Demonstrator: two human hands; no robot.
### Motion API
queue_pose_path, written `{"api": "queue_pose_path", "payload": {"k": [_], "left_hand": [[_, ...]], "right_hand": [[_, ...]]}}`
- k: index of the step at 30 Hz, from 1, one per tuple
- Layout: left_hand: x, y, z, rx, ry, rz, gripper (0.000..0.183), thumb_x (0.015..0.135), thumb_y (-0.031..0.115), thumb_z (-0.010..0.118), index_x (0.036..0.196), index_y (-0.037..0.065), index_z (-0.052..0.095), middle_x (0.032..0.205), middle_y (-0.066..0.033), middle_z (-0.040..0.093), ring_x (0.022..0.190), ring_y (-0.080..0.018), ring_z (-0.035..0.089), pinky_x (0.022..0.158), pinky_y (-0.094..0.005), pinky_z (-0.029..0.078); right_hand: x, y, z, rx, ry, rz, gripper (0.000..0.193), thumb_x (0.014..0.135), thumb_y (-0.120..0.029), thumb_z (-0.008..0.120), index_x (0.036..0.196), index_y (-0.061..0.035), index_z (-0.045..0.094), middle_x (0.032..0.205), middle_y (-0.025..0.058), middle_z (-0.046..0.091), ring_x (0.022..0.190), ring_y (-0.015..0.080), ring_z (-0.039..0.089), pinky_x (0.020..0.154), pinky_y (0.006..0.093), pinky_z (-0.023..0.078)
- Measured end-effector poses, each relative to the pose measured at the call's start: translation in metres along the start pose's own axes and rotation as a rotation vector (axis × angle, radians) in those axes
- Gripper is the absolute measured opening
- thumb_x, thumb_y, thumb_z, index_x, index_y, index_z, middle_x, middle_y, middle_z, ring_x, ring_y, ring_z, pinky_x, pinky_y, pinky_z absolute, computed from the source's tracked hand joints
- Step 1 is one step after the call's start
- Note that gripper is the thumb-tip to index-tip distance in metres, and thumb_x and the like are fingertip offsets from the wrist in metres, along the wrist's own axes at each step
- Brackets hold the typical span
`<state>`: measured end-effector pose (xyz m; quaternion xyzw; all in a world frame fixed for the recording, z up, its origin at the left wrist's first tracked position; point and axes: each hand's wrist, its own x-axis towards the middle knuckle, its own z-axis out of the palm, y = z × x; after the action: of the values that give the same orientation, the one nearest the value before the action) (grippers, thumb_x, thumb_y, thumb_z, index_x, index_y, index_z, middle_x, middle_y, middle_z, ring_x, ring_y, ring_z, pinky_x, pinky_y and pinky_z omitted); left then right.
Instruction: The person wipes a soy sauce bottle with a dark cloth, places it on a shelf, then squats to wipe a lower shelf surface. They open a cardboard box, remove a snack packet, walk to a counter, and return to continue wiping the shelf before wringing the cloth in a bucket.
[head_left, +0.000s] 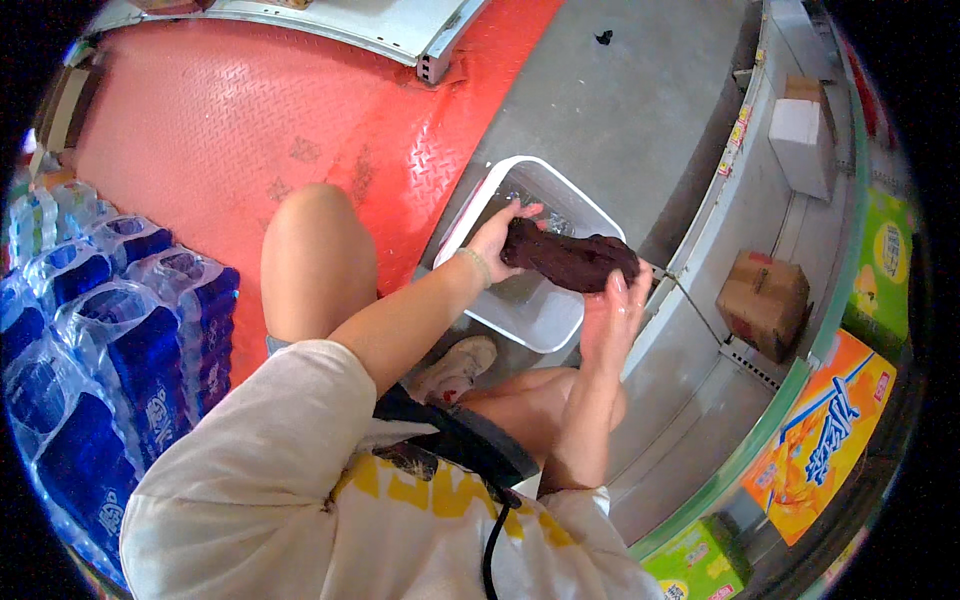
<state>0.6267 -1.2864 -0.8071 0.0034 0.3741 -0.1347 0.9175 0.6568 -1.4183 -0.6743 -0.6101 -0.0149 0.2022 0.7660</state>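
A dark brown, wet-looking cloth [572, 259] is stretched in a thick bunch between my two hands, above a white plastic tub [545, 330]. My left hand [494, 243] grips its left end, the fingers partly hidden behind the cloth. At the right end my right hand [612, 318] closes round it from below, the skin looking wet. Water shows in the tub, which stands on the floor between my knees and the shelf. The cloth hides the middle of the tub.
Wrapped packs of blue bottles [140, 340] stand at my left. A low shelf [690, 400] on the right bears a brown carton [763, 303] and a white box [802, 148]. Red matting [230, 120] meets grey floor [640, 110]. Another shelf's corner [432, 66] juts in at the top.
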Motion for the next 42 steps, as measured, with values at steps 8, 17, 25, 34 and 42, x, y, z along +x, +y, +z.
{"api": "queue_pose_path", "payload": {"k": [8,17,25,34,42], "left_hand": [[-0.009,0.002,0.021,-0.006,-0.005,-0.003,0.048,0.086,0.054,0.044,0.097,0.010,0.059,0.092,-0.0097,0.063,0.080,-0.0257,0.059,0.078,-0.0409,0.047],[0.005,-0.023,0.018,0.261,-0.045,0.163,0.031,0.088,0.037,0.044,0.082,0.012,0.061,0.078,-0.0061,0.059,0.070,-0.0194,0.056,0.063,-0.0355,0.046],[0.008,-0.025,-0.022,1.138,0.468,0.377,0.058,0.091,0.047,0.034,0.113,-0.002,0.055,0.106,-0.0222,0.059,0.100,-0.0320,0.057,0.082,-0.0400,0.046],[0.053,-0.031,-0.038,0.937,0.843,0.200,0.077,0.087,0.035,0.050,0.144,0.014,0.002,0.144,-0.0184,0.022,0.128,-0.0339,0.028,0.100,-0.0460,0.032],[0.090,-0.021,-0.084,0.069,0.302,0.151,0.042,0.090,0.050,0.040,0.118,0.019,0.046,0.104,-0.0101,0.060,0.088,-0.0270,0.060,0.075,-0.0534,0.047]], "right_hand": [[0.023,0.075,0.026,-0.902,-0.051,-0.393,0.028,0.069,-0.017,0.073,0.070,-0.0031,0.049,0.136,0.0181,0.035,0.119,0.0355,0.038,0.096,0.0407,0.032],[0.036,0.089,0.029,-0.879,0.103,-0.361,0.021,0.081,-0.015,0.059,0.075,0.0051,0.057,0.089,0.0150,0.057,0.083,0.0291,0.054,0.074,0.0377,0.043],[0.098,0.162,-0.054,-0.992,0.214,0.160,0.039,0.085,-0.032,0.052,0.080,0.0053,0.061,0.073,0.0206,0.061,0.066,0.0301,0.056,0.067,0.0410,0.044],[0.082,0.229,-0.092,-1.744,-0.498,0.372,0.069,0.075,-0.017,0.066,0.135,-0.0121,0.031,0.143,0.0225,0.019,0.128,0.0395,0.027,0.101,0.0446,0.032],[0.076,0.187,-0.063,-0.655,-0.266,0.506,0.033,0.083,-0.012,0.055,0.114,-0.0048,0.047,0.098,0.0076,0.057,0.080,0.0173,0.056,0.067,0.0336,0.050]]}}
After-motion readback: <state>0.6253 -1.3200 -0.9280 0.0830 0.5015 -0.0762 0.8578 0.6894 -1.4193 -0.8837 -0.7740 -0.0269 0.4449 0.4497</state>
